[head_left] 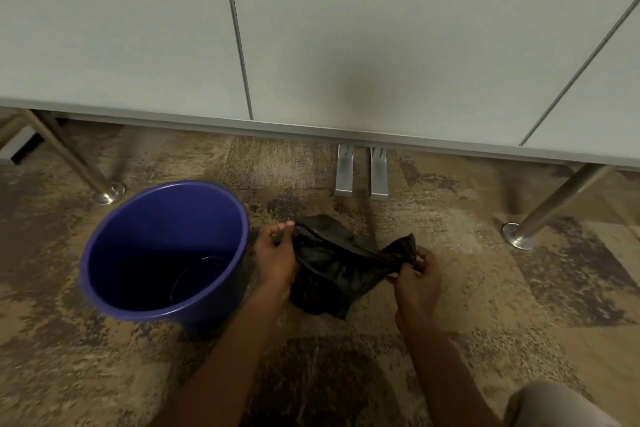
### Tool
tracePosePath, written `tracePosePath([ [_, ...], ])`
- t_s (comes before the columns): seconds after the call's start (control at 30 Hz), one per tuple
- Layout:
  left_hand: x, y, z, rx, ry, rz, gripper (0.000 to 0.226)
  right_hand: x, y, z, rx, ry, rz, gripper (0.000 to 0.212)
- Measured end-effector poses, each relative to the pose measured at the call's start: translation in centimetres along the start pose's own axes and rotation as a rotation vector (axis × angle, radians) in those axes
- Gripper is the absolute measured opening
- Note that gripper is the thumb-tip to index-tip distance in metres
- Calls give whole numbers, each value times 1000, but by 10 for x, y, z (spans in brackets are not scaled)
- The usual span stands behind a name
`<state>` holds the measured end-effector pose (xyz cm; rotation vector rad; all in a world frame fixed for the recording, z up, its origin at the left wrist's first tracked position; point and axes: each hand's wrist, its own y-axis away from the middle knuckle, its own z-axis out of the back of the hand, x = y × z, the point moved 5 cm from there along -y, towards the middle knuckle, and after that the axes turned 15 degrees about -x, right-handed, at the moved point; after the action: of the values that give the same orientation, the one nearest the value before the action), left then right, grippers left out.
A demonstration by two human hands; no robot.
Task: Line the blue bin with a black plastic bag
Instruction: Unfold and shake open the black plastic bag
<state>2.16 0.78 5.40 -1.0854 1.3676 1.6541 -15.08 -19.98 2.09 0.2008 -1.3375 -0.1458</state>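
The blue bin (104, 246) stands upright on the carpet at the left, its mouth open and its inside bare and dark. Just to its right a crumpled black plastic bag (332, 267) hangs above the floor between both hands. My left hand (275, 256) pinches the bag's left edge, close beside the bin's rim. My right hand (417, 282) grips the bag's right corner. The bag is still bunched and sits wholly outside the bin.
White desk tops (311, 45) span the upper half of the view, with their front edge above the bin. Metal legs with round feet stand at the left (107, 196) and right (519, 236). Two grey brackets (360, 173) hang under the desk. My knee (561, 406) shows at bottom right.
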Motion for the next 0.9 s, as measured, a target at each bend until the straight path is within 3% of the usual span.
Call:
tracePosePath([
  [0.07,-19,-4,3,54,-135,-161,5,-3,2,9,-19,-21,-32,35],
  [0.17,-41,-5,12,103,-276,-348,13,2,5,20,4,-2,0,28],
  [0.33,-75,8,22,163,-333,-466,15,28,-1,38,-12,294,150,44],
  [0.47,-102,31,9,299,-427,-543,15,99,28,40,-1,258,708,49],
  [0.53,-118,45,0,334,-449,-615,16,128,54,21,252,277,873,66],
  [0.6,-131,60,-9,378,-412,-643,11,141,82,-3,577,389,873,98],
  [0.63,-135,67,-13,417,-388,-626,10,144,92,-12,650,448,899,106],
  [0.67,-136,72,-16,459,-359,-592,13,150,100,-17,669,472,923,100],
  [0.77,-138,68,-7,413,-192,-502,32,162,89,-21,570,312,842,23],
  [0.83,-130,47,13,237,-125,-440,39,165,74,-18,590,135,538,21],
  [0.9,-102,25,31,141,-222,-324,39,168,65,-12,658,-35,289,25],
])
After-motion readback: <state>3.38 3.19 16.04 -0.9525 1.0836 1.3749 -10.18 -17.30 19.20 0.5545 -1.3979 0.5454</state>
